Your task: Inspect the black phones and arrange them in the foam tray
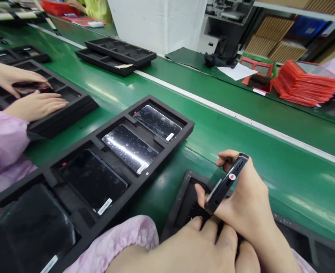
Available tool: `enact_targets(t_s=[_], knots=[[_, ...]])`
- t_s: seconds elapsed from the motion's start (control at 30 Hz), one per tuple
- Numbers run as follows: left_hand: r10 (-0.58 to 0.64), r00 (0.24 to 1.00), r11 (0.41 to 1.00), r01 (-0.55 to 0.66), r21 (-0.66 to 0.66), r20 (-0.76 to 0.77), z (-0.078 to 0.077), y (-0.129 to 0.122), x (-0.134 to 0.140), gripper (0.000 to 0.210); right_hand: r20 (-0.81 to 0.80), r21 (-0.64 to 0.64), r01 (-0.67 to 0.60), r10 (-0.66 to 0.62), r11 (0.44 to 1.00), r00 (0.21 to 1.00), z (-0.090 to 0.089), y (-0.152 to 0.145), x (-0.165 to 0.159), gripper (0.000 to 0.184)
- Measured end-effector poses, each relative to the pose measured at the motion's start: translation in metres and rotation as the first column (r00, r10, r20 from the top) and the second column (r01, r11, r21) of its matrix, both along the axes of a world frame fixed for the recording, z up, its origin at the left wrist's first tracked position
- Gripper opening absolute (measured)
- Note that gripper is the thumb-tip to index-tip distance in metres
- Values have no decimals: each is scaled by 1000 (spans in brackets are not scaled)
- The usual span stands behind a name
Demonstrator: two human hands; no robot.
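Between the thumb and fingers of my right hand is a black smartphone, tilted on edge. Its end, with port openings and a round white sticker bearing a red mark, faces me. Just below, my left hand reaches palm down into a black foam tray. Its fingers bend over something dark with small light specks; the fingertips are hidden. To the left lies a long black foam tray with phone screens in its compartments, such as a shiny one with a white label and bubbled film.
At left, a co-worker's hands work over another black tray. Stacked trays sit across the green bench by a white box. Red sleeves are piled at right, near a white paper.
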State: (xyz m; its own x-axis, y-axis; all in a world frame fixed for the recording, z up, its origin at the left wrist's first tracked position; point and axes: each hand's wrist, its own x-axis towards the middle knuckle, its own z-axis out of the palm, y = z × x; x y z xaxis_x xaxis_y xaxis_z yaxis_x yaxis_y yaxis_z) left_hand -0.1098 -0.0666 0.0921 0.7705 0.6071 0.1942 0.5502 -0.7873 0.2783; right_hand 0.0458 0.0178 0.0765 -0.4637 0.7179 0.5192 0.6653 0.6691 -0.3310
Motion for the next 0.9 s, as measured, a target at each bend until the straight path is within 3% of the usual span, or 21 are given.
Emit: enact_targets(t_s=[0.27,0.47,0.63,0.9], knots=[[94,992,982,-106,159,83,-9,-5,8,13,47,3,7,-7,1000,999,5,1,-1,56],[110,987,982,-126,143,115,-11,-8,9,18,76,56,-2,-2,998,997,7,2,-4,49],[55,998,998,-56,33,8,-9,-2,9,9,92,64,0,-6,998,996,7,2,-3,49],[118,983,981,-137,139,141,-13,-7,10,12,81,25,9,-11,1000,997,6,2,-4,49]])
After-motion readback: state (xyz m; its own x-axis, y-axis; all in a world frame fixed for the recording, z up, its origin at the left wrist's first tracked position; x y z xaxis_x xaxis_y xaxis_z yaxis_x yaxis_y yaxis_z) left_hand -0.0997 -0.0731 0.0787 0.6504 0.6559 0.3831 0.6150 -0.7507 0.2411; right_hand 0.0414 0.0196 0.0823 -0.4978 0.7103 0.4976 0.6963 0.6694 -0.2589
